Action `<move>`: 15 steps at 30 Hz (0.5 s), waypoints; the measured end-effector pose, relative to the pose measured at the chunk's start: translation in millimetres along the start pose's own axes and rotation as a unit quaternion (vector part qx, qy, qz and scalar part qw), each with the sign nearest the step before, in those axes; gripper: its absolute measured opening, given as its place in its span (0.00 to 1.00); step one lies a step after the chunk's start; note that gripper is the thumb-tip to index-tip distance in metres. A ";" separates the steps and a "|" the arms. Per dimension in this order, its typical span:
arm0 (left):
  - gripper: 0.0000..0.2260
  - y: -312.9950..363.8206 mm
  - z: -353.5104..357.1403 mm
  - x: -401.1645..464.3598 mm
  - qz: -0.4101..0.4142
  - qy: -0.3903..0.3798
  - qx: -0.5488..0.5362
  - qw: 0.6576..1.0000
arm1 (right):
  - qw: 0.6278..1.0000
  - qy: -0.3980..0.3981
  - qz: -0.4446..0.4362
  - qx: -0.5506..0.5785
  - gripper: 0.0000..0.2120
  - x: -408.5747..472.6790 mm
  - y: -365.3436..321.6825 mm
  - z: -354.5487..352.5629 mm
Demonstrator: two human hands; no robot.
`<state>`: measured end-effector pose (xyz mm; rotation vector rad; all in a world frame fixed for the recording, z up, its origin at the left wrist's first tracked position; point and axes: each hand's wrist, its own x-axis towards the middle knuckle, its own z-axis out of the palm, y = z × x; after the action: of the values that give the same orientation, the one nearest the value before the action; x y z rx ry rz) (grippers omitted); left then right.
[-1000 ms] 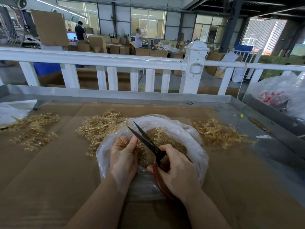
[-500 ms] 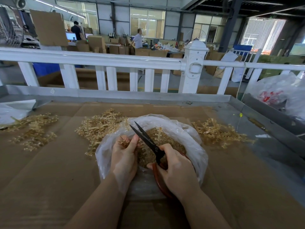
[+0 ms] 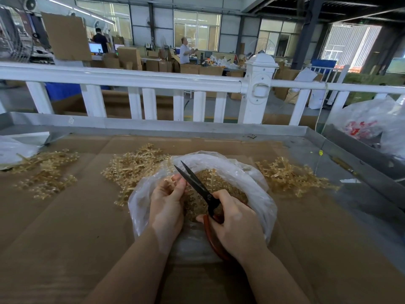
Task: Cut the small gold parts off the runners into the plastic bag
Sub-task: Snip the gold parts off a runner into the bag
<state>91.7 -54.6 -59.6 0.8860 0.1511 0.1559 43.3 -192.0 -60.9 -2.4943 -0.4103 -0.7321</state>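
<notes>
The left hand (image 3: 167,201) pinches a gold runner (image 3: 169,179) over the open mouth of the plastic bag (image 3: 252,172), its grip clamped on the piece with thumb and fingertips close to the cutting line. The right hand (image 3: 237,224) has its grip wrapped around the red handles of the scissors (image 3: 197,185), whose black blades stand slightly apart and angle up and left, right beside the left thumb.

The nearest risk seems to be that thumb: the blades lie almost against it, so a hurried squeeze could nip skin instead of plastic. The runner is thin and mostly hidden behind the fingers (its exact seat in the blades cannot be made out), so a cut taken at a poor spot might leave a stub on the part or shear the part itself.

The cut parts (image 3: 219,178) already fill the bag, heaped fairly high. A freshly snipped piece could spring sideways and land on the table (image 3: 65,227) among the uncut runners left of the bag (image 3: 133,167) or the pile to the right (image 3: 289,176), mixing sorted with unsorted. The bag's soft rim is slumped near the hands, and a blade tip could also snag or slit the film.
</notes>
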 end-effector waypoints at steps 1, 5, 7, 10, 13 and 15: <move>0.05 0.8 1.1 0.5 -0.004 -0.004 0.003 1.000 | 1.000 -0.003 -0.001 -0.005 0.22 1.0 0.7 -0.6; 0.05 4.5 6.4 5.6 -0.004 -0.014 0.026 1.000 | 0.999 -0.030 0.002 -0.010 0.23 8.6 5.5 -3.3; 0.05 5.5 9.1 9.4 -0.002 -0.013 0.033 0.999 | 0.999 -0.048 0.012 0.005 0.23 13.2 8.0 -4.9; 0.07 4.9 11.0 12.4 0.002 -0.023 0.052 0.998 | 0.997 -0.069 0.020 0.017 0.22 19.5 12.2 -5.5; 0.08 1.9 8.4 11.4 0.019 -0.049 0.085 0.995 | 0.996 -0.082 0.023 0.025 0.21 21.2 14.5 -3.9; 0.09 0.4 5.5 11.4 0.031 -0.052 0.098 0.993 | 0.997 -0.076 0.017 0.025 0.22 19.7 15.3 -1.6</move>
<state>103.9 -56.2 -56.6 1.0934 0.0423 0.1542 64.8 -202.7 -54.3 -2.5122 -0.4338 -0.5159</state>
